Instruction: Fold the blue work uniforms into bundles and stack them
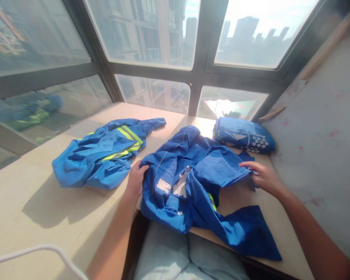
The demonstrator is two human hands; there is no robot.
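Note:
A crumpled blue work garment (189, 182) with a yellow-green reflective strip lies on the beige window ledge (41, 202) in front of me, part of it hanging over the near edge. My left hand (136, 179) pinches its left edge with curled fingers. At the garment's right side, my right hand (261, 175) rests on the cloth with fingers bent around its edge.
A second blue garment (102, 153) with reflective stripes lies bunched to the left. A folded blue item (243, 134) with white print sits at the back right by the window. A pale wall (323, 136) bounds the right. A white cable (46, 251) crosses the near left corner.

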